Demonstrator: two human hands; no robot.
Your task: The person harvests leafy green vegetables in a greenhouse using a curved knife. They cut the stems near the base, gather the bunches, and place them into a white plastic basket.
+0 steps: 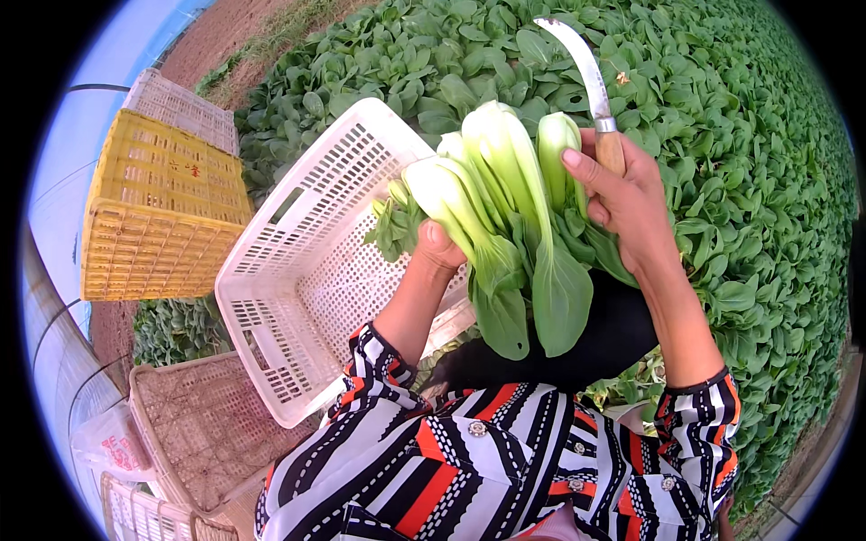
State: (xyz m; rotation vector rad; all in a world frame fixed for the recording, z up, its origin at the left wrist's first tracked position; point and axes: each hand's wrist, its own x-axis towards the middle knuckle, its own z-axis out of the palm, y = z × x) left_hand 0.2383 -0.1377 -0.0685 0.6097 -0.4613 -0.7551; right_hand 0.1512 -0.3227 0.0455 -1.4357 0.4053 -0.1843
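Note:
My left hand [441, 246] grips several heads of bok choy [504, 166], pale stem ends up and green leaves hanging down. In my right hand [629, 203] is a hooked harvesting knife [590, 71] with a wooden handle; its curved blade points up and away from me. The right thumb and fingers also rest against a bok choy head [559, 159] at the right of the bunch. Just left of the bunch a white plastic crate [321, 280] stands tilted in view, with a small clump of greens [396, 223] by its right side, partly behind the bunch.
Dense bok choy plants [737, 203] fill the bed ahead and to the right. At left are a yellow crate [162, 209], a pale crate [183, 111] behind it and a dirty pinkish crate [203, 426]. A plastic bag [111, 443] with printing lies near the sheeting.

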